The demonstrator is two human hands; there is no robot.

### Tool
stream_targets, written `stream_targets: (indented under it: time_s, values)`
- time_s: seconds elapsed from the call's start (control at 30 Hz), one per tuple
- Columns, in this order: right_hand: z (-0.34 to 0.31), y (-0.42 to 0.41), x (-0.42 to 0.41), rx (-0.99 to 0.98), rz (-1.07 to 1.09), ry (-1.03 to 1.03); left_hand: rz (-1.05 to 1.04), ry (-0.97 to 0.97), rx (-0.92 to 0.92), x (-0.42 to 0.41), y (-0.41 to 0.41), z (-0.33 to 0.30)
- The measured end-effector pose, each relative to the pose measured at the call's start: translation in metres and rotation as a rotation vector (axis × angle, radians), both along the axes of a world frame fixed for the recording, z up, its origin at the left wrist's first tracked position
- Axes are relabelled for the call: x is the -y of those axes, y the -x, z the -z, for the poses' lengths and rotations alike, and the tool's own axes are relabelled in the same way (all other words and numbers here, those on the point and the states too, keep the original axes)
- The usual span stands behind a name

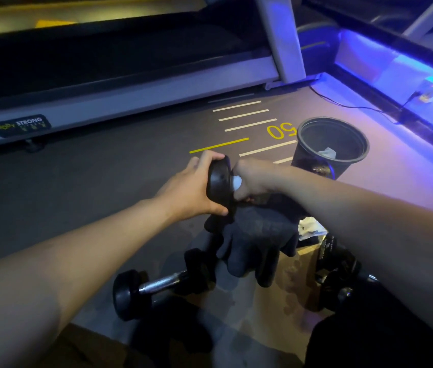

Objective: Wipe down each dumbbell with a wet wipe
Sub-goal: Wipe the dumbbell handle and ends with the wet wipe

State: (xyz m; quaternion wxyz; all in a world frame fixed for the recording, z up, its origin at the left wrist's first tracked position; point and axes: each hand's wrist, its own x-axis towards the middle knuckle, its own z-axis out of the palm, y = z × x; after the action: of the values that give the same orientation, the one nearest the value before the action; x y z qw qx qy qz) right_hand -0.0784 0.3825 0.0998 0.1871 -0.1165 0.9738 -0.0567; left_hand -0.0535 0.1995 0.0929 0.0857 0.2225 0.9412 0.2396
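Both hands outstretched: left grips dumbbell, right pinches wipe.

Black dumbbell, white wipe. Floor grey w/ cream stripes, yellow "50". Bin black; blue glow at right.

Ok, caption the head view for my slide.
Left hand steadies a raised dumbbell while the right hand rubs it with a wet wipe.

Dark gym floor, with painted lines and a yellow "50" at the far right. On it: a black bin far right, a treadmill across the back, a dumbbell lying near on cardboard.
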Motion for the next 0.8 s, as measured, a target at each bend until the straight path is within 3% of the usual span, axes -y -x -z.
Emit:
stream_targets:
  time_s: [0.17,0.27,0.4,0.57,0.63,0.73,0.8]
  values:
    - [0.025,-0.024,0.006,-0.467,-0.086,-0.290,0.000,-0.002,-0.008,-0.002,0.002,-0.001]
    - [0.031,-0.028,0.005,-0.533,-0.104,-0.320,0.001,0.005,-0.011,-0.002,0.000,-0.002]
    - [0.012,-0.017,0.006,-0.265,-0.005,-0.178,-0.008,-0.003,0.009,-0.002,-0.002,-0.003]
    - [0.001,0.003,-0.004,0.313,0.163,0.233,0.002,0.006,-0.006,-0.002,-0.005,0.000]
    - [-0.001,0.008,-0.007,0.466,0.174,0.281,0.007,0.008,-0.014,-0.002,-0.006,0.001]
    - [0.001,0.010,-0.006,0.463,0.161,0.298,0.001,-0.001,-0.001,0.000,-0.005,0.001]
    - [0.000,0.007,-0.003,0.305,0.123,0.227,-0.003,-0.002,0.001,0.001,-0.004,0.000]
